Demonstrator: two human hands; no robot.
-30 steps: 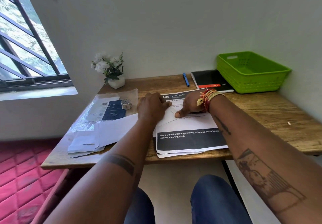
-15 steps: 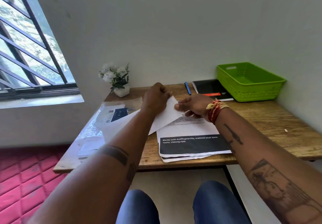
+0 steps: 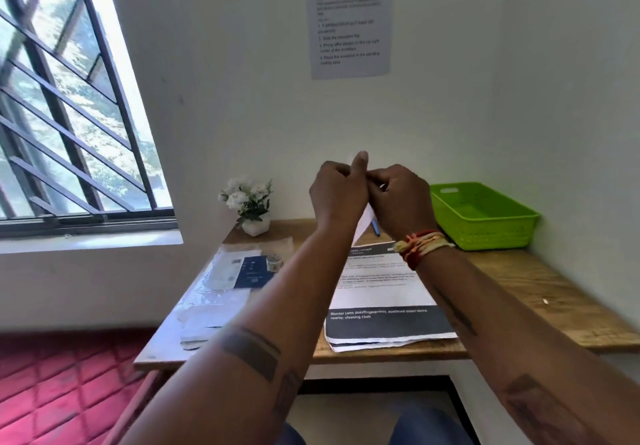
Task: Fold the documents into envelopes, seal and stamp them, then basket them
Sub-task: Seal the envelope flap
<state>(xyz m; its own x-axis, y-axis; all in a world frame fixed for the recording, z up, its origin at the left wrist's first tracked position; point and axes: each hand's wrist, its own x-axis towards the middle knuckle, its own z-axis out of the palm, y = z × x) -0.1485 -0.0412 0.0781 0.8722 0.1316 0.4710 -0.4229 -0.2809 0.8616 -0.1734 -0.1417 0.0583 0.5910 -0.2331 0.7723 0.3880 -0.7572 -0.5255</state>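
Note:
My left hand (image 3: 337, 193) and my right hand (image 3: 401, 198) are raised above the wooden desk (image 3: 540, 292), close together, both gripping a white envelope (image 3: 364, 223). Only a narrow strip of it shows between and below the hands. A stack of printed documents (image 3: 384, 292) lies on the desk under my right forearm. More white envelopes (image 3: 207, 320) lie at the desk's left front on a clear plastic sleeve. The green basket (image 3: 481, 216) stands at the back right, nothing visible in it.
A small roll of tape (image 3: 273, 262) sits on a dark blue sheet (image 3: 251, 271) at the left. A potted white flower (image 3: 249, 207) stands at the back left. A blue pen (image 3: 375, 228) lies behind the documents. An instruction sheet (image 3: 349, 18) hangs on the wall.
Both hands have lifted the envelope from the documents up into the air and drawn together on it. The camera has tilted upward.

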